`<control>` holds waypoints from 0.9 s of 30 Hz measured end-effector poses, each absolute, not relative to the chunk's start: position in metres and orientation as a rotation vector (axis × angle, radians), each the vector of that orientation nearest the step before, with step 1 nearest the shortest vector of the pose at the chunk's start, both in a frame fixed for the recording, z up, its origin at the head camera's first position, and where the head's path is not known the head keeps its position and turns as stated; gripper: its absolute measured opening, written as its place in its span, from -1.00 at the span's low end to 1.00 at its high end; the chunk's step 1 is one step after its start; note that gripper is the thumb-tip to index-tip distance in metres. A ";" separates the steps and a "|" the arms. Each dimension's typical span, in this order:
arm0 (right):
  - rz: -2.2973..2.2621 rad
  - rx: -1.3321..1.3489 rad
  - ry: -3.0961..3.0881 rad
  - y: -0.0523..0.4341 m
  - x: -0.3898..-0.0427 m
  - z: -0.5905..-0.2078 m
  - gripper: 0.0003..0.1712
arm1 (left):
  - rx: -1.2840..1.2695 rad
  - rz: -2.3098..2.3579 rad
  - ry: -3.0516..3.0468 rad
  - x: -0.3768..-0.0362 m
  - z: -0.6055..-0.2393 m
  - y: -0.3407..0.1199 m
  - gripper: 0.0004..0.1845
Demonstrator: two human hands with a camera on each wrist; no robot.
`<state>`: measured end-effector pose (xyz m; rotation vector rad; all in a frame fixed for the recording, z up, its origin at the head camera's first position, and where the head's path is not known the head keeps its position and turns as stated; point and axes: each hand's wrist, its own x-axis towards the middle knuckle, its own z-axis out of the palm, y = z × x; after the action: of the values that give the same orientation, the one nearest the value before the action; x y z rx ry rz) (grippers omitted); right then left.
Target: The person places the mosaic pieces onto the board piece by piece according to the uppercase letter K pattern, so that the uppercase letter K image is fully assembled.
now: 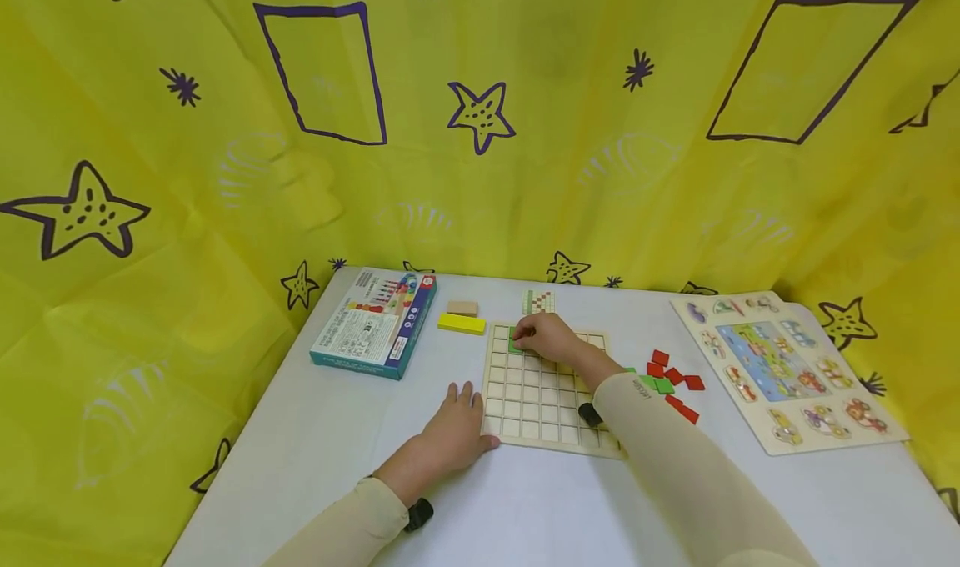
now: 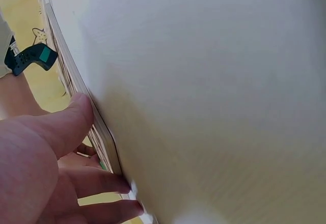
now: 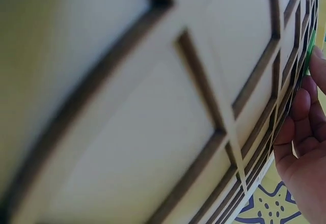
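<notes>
The right hand [image 1: 546, 338] is pinching a green tile [image 1: 515, 346] at the grid board's [image 1: 542, 404] far-left corner; the left hand [image 1: 453, 434], fingers flat, is pressing the board's left edge on the counter [image 1: 525, 500].

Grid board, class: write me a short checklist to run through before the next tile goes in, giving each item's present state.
1. Grid board flat on the table: ok.
2. Left hand steadying the board's near left edge: ok.
3. Right hand on the green tile at the far left cells: ok.
4. Tile seated fully in its cell: cannot tell, fingers cover it.
5. Spare red and green tiles beside the board: ok.
</notes>
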<state>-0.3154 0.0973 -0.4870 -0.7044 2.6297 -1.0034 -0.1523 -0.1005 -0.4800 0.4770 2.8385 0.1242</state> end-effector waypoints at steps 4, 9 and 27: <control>-0.999 -0.690 2.624 0.096 -0.315 -0.487 -0.88 | 0.462 0.147 2.835 -0.151 -0.480 -0.101 -0.09; -0.986 -0.698 2.626 0.095 -0.315 -0.486 -0.89 | 0.450 0.166 2.832 -0.150 -0.480 -0.101 -0.08; -1.044 -0.677 2.624 0.100 -0.312 -0.480 -0.83 | 0.430 0.189 2.819 -0.151 -0.479 -0.100 -0.12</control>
<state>-0.3122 0.1004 -0.4800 -0.6768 2.6236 -1.0435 -0.1508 -0.1001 -0.4788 0.4299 2.8189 0.1891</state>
